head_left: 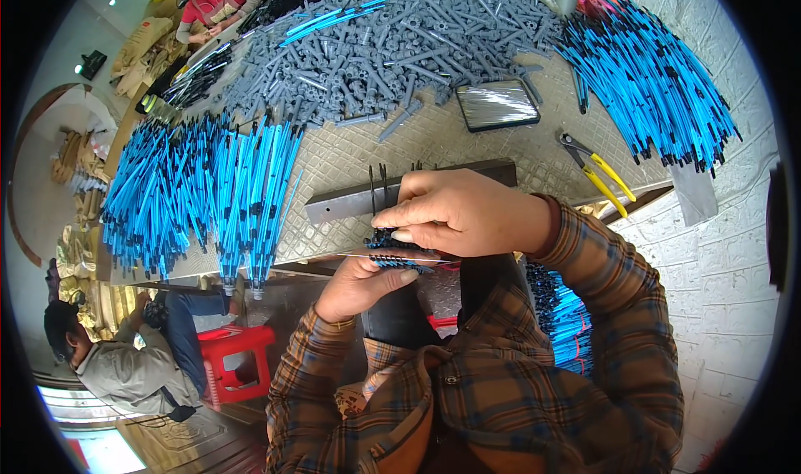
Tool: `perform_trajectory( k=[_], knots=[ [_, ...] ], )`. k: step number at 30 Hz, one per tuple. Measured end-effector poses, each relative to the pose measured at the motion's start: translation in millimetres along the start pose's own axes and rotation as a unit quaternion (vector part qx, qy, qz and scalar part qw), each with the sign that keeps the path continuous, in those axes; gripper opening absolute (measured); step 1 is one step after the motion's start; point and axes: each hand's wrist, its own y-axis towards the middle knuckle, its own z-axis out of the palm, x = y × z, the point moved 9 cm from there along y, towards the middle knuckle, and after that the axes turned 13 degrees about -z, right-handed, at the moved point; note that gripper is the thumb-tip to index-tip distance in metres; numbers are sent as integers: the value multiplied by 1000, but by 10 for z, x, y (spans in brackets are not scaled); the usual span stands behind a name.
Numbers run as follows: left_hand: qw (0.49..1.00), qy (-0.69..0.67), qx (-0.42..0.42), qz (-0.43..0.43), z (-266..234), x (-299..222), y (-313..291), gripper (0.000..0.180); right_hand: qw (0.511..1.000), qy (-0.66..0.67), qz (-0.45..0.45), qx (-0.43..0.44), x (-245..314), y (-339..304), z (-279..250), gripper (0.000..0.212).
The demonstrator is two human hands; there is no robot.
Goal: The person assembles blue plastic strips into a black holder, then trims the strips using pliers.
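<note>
Black-and-blue bundle (400,259) lay roughly level, long axis left to right, just off table (350,161) near edge. Left hand (360,286) cupped it from below, thumb closed along it. Right hand (463,214) pinched its top, fingers curled shut. Yellow pliers (599,173) lay apart, right.

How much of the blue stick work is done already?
Done, it seems: big piles of blue sticks lie on the table. In hand: the left hand and right hand pinch a small row of black pieces. Probably left: the heap of grey parts.
</note>
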Motion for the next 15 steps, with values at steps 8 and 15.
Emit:
perform_trajectory(
  k=[8, 15],
  knots=[
    [1000, 3, 8, 4, -33, 28, 10, 25, 998, 32, -49, -31, 13, 28, 22, 24],
    [999, 35, 18, 2, 5, -22, 15, 25, 999, 26, -21, -42, 38, 42, -13, 16]
  ],
)
